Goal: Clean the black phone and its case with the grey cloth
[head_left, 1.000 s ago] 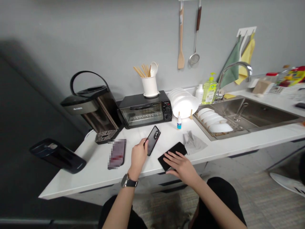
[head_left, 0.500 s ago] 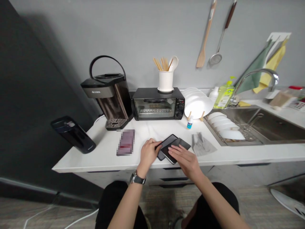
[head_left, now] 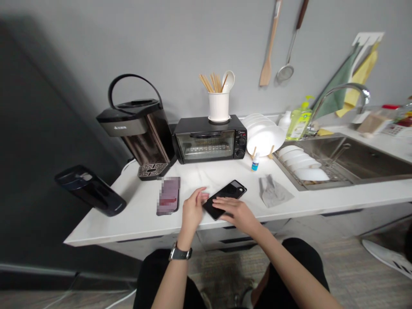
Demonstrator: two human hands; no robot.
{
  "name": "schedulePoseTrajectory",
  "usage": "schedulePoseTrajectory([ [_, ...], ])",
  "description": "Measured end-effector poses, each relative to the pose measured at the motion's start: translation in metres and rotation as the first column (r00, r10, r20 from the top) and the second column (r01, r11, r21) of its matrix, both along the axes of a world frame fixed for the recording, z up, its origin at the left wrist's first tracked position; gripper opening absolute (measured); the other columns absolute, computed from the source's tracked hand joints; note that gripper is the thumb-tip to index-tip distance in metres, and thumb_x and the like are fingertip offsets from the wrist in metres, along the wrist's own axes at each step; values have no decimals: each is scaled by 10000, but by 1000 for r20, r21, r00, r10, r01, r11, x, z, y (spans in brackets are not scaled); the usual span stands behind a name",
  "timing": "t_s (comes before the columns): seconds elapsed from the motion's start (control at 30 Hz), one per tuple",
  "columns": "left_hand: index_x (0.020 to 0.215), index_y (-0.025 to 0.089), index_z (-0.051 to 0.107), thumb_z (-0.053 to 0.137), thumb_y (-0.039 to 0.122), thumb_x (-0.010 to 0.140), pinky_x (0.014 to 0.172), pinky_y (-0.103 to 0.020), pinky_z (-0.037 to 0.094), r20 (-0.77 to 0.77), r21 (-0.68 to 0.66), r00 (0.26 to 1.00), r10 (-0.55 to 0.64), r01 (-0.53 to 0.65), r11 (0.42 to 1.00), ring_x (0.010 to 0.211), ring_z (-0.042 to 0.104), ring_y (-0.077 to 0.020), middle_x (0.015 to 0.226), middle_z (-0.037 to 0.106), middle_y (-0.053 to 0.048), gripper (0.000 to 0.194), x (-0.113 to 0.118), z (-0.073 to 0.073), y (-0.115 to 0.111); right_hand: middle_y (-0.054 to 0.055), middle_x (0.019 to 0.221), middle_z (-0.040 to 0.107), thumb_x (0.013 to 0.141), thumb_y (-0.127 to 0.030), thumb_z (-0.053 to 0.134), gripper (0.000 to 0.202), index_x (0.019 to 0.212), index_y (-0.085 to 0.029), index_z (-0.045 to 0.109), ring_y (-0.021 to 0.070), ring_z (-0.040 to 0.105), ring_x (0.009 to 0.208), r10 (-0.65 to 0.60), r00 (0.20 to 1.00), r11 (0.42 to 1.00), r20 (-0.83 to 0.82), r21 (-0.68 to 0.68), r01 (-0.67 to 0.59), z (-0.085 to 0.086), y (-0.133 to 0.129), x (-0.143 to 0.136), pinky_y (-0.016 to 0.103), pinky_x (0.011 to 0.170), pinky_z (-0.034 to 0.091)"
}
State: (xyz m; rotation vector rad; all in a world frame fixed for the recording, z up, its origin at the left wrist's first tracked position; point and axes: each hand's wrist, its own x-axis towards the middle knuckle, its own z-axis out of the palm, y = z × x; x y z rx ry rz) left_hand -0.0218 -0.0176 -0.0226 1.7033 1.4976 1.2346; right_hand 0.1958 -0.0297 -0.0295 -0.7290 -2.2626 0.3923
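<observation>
A black phone case (head_left: 236, 187) lies slantwise on the counter, with a light cutout near its upper right corner. My right hand (head_left: 236, 211) rests over a dark phone (head_left: 213, 208) at the case's near end, fingers across the top and thumb by the near edge. The hand partly hides how phone and case fit together. Just left of them, my left hand (head_left: 193, 209) has its fingers apart and nothing in it. A purple-screened phone (head_left: 169, 195), partly pixelated, lies farther left. Right of the case is a crumpled grey cloth (head_left: 273, 192).
Behind stand a water dispenser (head_left: 141, 133), a toaster oven (head_left: 209, 139) and a small white bottle (head_left: 255, 163). A dark flask (head_left: 92, 189) is at the left. Plates (head_left: 265, 139) stand in a rack beside the sink (head_left: 363, 165), which holds several bowls.
The phone and case, crossed at an angle before, now lie nearly in line. My left hand has let go of the case and drawn left. My right hand has shifted left.
</observation>
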Motion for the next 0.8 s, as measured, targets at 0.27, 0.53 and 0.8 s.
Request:
schedulePoseTrajectory([
  [0.27,1492,225,524,724,476,903,1193,-499,440,-420,52,904,-82,114,992,1401,544,-302,1492,602,-129,671,6,10,-31,59,1320,739,1047,-401,559,314,1287,-272,715,254,680,1258,-303,937,946,-173,-175,273,9,5,16,481,1162,468],
  [0.53,1492,259,500,762,339,881,1217,-454,422,-487,-4,863,-132,149,989,1400,559,-281,1520,576,-100,669,15,11,-24,153,1220,735,1013,-432,570,356,1188,-153,707,326,650,1211,-645,764,754,-13,-177,633,-4,43,44,492,1099,487],
  [0.8,1600,293,344,811,368,822,1200,-475,419,-328,-38,918,-221,220,975,1426,510,-302,1532,511,-111,911,46,18,-16,66,1099,754,846,-480,725,510,1265,-232,574,198,715,785,-530,650,767,-545,-634,94,-3,40,55,355,705,609],
])
